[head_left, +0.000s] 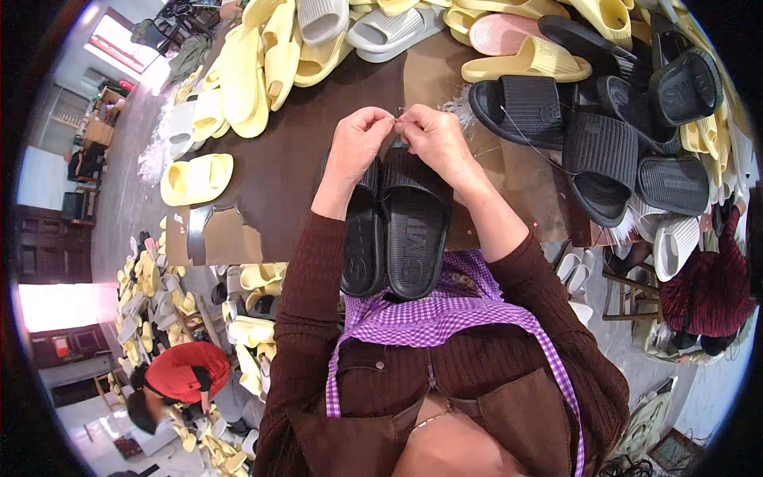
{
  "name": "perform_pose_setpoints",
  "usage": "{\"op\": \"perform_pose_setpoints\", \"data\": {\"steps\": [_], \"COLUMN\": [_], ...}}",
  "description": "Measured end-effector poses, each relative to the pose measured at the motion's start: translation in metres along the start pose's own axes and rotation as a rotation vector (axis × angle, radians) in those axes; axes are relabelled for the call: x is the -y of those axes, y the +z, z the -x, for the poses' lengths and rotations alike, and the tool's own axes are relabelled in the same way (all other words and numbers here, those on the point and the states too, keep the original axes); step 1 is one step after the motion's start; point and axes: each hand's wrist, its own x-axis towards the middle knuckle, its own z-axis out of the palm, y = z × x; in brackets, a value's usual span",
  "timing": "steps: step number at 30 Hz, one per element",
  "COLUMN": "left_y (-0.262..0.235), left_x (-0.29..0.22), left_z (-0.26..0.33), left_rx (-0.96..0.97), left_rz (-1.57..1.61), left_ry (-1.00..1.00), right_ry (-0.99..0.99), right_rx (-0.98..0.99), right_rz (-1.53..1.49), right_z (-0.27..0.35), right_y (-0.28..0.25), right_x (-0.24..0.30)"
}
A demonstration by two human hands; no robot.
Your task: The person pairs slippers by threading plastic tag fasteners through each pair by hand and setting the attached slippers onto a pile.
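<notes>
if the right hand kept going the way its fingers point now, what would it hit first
Its fingertips point left, so the right hand would most likely meet the left hand first; their fingertips already pinch together above the black slippers, nearly touching.

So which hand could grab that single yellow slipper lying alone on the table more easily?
Probably the left hand. The yellow slipper lies off to the person's left, while the right hand would have to cross over the pair of black slippers.

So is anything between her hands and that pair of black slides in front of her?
Nothing visible. Both hands, left hand and right hand, meet just above the pair of black slides, pinching something thin, maybe thread.
</notes>
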Motion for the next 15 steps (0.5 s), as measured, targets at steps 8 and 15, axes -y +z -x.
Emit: {"op": "perform_pose_setpoints", "data": {"steps": [8,15], "left_y": [-0.003,-0.008], "left_x": [0.001,0.002], "left_z": [0.007,-0.001], "left_rx": [0.06,0.181], "left_rz": [0.015,0.034], "left_ry": [-0.054,-0.162], "right_ry": [-0.016,0.167], "right_rx": [0.03,0.173], "right_rz": [0.046,-0.128], "right_z": [0.009,0.004], "right_y": [-0.002,-0.011], "right_x": [0.003,0.007]}}
